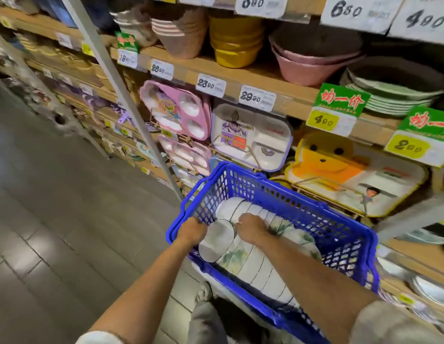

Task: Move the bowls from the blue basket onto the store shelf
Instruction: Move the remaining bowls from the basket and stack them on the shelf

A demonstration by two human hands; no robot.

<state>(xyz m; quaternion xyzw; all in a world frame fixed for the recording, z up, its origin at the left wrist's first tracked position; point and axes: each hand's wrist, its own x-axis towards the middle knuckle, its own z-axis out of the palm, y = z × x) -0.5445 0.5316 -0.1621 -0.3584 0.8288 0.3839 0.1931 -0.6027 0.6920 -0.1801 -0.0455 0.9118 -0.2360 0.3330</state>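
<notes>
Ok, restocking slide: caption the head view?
Left hand and right hand grip stacked bowls in the blue basket before store shelf.

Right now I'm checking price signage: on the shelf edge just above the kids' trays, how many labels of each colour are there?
White price tags: 4
Yellow price tags: 2
Green signs: 3
Total: 9
</notes>
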